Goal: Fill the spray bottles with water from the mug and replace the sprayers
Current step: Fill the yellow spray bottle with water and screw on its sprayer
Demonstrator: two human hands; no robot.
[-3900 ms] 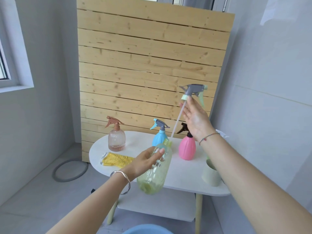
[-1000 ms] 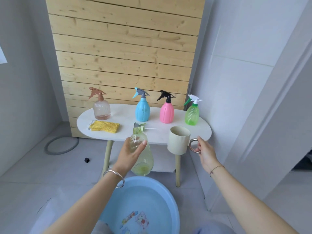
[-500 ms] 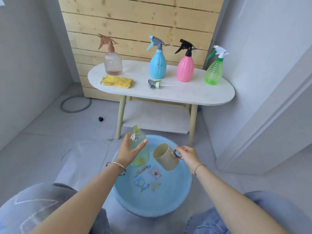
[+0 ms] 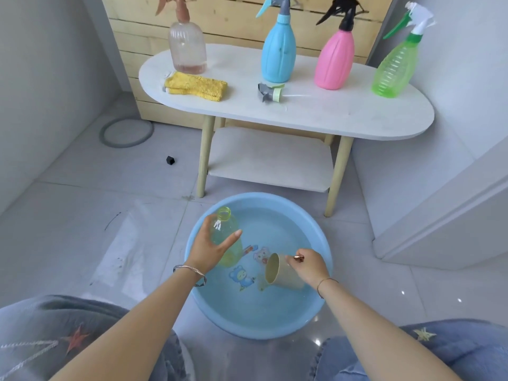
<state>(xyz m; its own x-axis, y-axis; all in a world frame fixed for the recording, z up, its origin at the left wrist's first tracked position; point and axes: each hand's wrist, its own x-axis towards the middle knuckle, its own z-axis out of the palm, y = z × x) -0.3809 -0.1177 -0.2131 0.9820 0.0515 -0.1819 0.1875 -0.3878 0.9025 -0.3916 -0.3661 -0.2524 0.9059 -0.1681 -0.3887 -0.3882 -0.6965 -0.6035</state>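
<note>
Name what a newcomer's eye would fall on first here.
A round blue plastic basin sits on the floor; over it the left hand holds an uncapped clear yellowish bottle and the right hand a tilted beige mug. Behind, four colourful spray bottles stand on the white oval table.

No readable text, labels or numbers anywhere.

white oval table (image 4: 357, 116) bears four spray bottles, a yellow cloth (image 4: 196, 86), a loose sprayer (image 4: 270, 92)
</note>
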